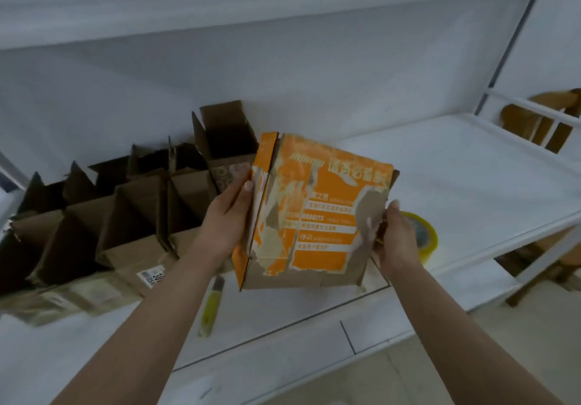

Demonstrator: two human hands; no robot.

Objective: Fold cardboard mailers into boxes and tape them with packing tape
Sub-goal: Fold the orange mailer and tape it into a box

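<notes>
Gripping an orange box at both edges, the left hand and right hand lift it above the white surface.

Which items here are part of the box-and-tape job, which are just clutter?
Job: orange printed box, gripped by left hand and right hand; tape roll; row of open brown boxes.
Lying about: yellow-green cutter; wooden chair.
</notes>
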